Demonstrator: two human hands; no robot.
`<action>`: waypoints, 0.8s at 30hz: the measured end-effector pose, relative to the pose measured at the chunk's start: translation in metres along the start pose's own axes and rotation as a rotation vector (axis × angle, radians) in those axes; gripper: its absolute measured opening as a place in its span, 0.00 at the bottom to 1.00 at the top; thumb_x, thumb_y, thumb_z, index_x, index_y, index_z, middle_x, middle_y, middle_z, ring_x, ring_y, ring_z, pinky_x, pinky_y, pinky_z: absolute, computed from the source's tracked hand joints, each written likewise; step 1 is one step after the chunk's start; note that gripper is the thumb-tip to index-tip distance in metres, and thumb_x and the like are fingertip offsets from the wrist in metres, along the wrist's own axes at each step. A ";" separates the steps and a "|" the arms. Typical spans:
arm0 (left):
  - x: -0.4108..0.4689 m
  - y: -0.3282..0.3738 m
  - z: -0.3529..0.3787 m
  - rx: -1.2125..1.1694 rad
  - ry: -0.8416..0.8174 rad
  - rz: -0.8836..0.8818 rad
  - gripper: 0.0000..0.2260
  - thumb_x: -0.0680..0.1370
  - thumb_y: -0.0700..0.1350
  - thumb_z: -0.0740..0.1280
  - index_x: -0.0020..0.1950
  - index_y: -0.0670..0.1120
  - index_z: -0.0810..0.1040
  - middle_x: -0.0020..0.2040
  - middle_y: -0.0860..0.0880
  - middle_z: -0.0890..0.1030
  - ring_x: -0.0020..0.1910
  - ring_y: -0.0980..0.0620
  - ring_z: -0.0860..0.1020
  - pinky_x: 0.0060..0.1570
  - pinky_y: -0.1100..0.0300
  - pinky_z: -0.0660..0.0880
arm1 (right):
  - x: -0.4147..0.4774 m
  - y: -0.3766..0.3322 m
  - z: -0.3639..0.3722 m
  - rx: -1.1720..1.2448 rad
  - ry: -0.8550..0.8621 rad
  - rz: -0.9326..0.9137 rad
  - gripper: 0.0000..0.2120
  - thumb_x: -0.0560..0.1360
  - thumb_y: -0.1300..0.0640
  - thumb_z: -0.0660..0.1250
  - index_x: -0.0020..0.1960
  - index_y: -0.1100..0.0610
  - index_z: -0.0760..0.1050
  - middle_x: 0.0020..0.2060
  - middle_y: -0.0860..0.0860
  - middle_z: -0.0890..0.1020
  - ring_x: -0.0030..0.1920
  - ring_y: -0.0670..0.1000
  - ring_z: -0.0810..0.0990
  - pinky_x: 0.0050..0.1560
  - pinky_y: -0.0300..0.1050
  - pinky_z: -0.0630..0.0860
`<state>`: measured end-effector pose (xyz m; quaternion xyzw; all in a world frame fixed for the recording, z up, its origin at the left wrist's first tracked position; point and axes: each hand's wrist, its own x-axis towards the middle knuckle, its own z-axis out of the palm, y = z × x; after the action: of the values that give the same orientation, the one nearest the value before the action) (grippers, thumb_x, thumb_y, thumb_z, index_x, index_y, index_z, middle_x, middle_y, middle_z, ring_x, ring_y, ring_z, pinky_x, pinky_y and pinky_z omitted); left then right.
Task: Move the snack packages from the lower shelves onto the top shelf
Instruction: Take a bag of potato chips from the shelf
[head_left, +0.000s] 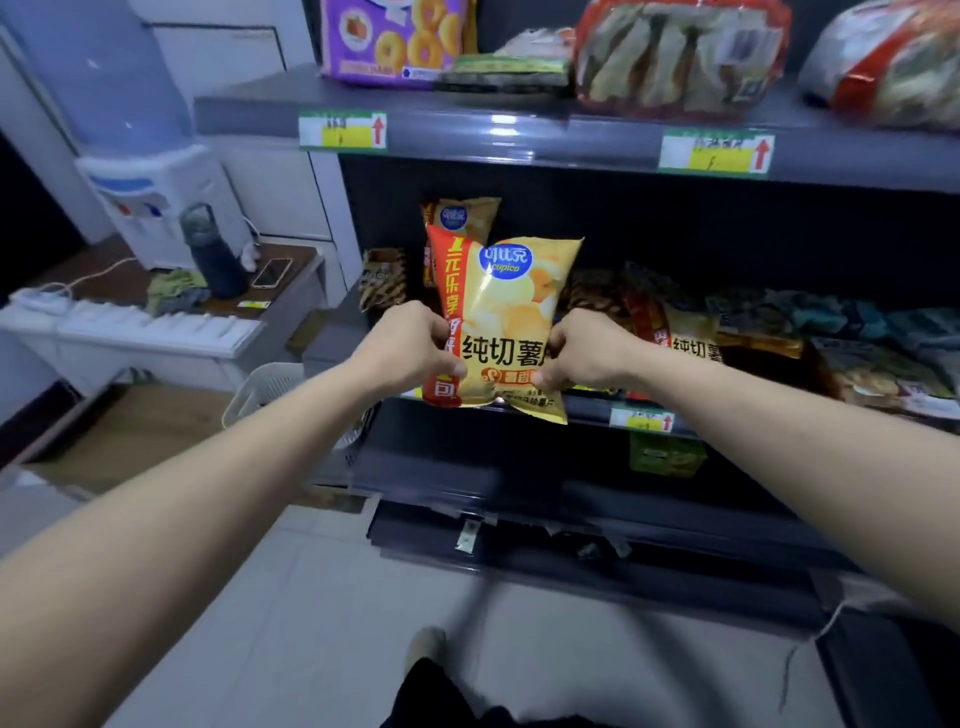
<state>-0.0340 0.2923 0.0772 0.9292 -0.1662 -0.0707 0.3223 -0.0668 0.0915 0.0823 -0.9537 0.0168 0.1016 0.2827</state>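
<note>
Two hands hold one glossy yellow chip bag (506, 317), crinkled foil with a red stripe down its left side. The left hand (410, 345) pinches its lower left edge, the right hand (582, 356) its lower right. It hangs upright in front of the middle shelf (592, 413), below the dark flat top shelf (519, 130), where a purple ring-snack bag (395, 39) stands at far left.

A water dispenser (161, 202) with a blue jug (104, 67) stands at the back of a brown-topped side table (119, 283). In front of it are a dark bottle (214, 257), a phone (271, 273), a crumpled green cloth (174, 292) and a white power strip (39, 301). A white plastic basket (260, 389) sits on the floor beside the table.
</note>
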 end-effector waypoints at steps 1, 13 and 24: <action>0.007 -0.009 -0.001 -0.007 0.007 -0.005 0.10 0.69 0.43 0.75 0.48 0.43 0.84 0.46 0.48 0.85 0.43 0.54 0.81 0.35 0.68 0.70 | 0.012 -0.003 0.006 0.035 0.001 0.022 0.11 0.68 0.59 0.75 0.48 0.64 0.82 0.45 0.53 0.84 0.47 0.51 0.82 0.49 0.45 0.79; 0.130 -0.096 -0.033 -0.095 0.027 -0.043 0.11 0.71 0.40 0.72 0.53 0.43 0.81 0.50 0.46 0.84 0.46 0.52 0.80 0.43 0.63 0.74 | 0.156 -0.040 0.044 0.424 0.084 0.161 0.12 0.72 0.60 0.72 0.53 0.63 0.79 0.50 0.56 0.83 0.51 0.53 0.82 0.56 0.49 0.78; 0.227 -0.150 -0.024 -0.072 -0.058 -0.002 0.19 0.71 0.40 0.73 0.61 0.39 0.77 0.60 0.41 0.79 0.59 0.43 0.76 0.61 0.51 0.72 | 0.242 -0.037 0.057 0.407 0.110 0.235 0.15 0.77 0.59 0.64 0.62 0.64 0.74 0.58 0.59 0.78 0.58 0.57 0.78 0.61 0.52 0.75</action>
<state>0.2233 0.3359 -0.0027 0.9147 -0.1718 -0.1036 0.3508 0.1625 0.1601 0.0061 -0.8725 0.1631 0.0761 0.4542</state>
